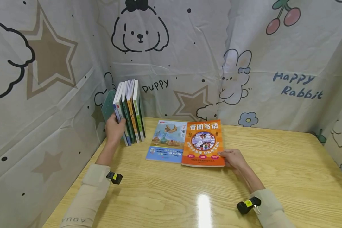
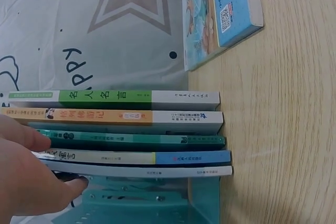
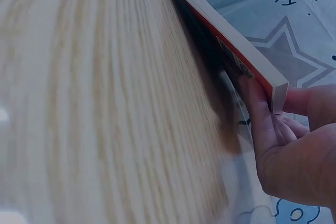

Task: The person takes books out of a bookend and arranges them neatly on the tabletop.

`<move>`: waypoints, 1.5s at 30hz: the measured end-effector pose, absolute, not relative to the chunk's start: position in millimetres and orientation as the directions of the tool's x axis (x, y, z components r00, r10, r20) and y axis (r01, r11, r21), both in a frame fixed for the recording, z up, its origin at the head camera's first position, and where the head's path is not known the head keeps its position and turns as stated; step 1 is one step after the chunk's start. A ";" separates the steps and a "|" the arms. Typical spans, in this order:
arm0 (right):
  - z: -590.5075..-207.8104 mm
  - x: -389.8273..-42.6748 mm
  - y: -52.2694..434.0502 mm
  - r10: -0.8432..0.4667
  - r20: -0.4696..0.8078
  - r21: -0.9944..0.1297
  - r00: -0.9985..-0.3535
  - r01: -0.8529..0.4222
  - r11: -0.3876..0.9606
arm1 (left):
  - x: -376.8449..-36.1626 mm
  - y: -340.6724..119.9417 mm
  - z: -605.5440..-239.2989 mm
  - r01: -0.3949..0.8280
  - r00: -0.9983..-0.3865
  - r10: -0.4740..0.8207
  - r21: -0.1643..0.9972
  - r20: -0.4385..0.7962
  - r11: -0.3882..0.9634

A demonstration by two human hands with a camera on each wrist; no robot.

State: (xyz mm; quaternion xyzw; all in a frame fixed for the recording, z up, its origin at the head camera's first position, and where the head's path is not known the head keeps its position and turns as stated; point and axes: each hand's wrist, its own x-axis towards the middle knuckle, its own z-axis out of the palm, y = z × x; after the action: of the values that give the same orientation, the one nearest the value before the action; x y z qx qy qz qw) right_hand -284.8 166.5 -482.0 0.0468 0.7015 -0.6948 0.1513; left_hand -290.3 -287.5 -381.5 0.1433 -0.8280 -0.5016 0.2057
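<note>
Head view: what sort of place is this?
Probably a desk corner screened off with cloth: a wood-grain table, cartoon-printed fabric hanging behind and beside it, and a row of books.

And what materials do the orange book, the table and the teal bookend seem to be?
Orange book: paper, by its pale page edges; cover likely smooth printed card. Table: wood or wooden-looking laminate, shiny, with grain and a bright reflection. Teal bookend: perhaps painted metal or plastic; its smooth, even colour leaves both possible.
</note>
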 end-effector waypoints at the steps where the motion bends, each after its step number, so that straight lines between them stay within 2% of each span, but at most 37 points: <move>1: -482.3 -285.4 167.5 -0.145 -0.282 -0.959 -0.948 0.281 0.028 | -290.2 -287.5 -381.9 -0.025 -0.874 -0.442 0.890 0.202 0.456; 27: -485.1 -288.7 180.5 -0.139 -0.359 -0.932 -0.923 0.346 0.110 | -285.0 -290.4 -390.3 0.062 -0.818 -0.507 0.918 0.271 0.391; 32: -484.7 -290.2 179.4 -0.139 -0.355 -0.933 -0.924 0.339 0.123 | -280.9 -290.5 -393.0 0.099 -0.766 -0.552 0.909 0.330 0.406; 39: -483.4 -290.1 177.6 -0.130 -0.348 -0.928 -0.928 0.321 0.191 | -274.1 -292.2 -394.5 0.144 -0.642 -0.596 0.839 0.482 0.524; 45: -481.2 -290.9 175.5 -0.058 -0.338 -0.902 -0.939 0.306 0.304 | -266.0 -292.0 -384.6 0.192 -0.594 -0.610 0.829 0.524 0.525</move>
State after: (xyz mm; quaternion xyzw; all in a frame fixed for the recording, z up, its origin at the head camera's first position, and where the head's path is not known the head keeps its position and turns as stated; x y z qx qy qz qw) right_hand -290.9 175.5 -481.2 0.0784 0.7923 -0.5848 0.1556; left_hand -266.0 -292.0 -384.6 0.1374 -0.7605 -0.4676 0.4291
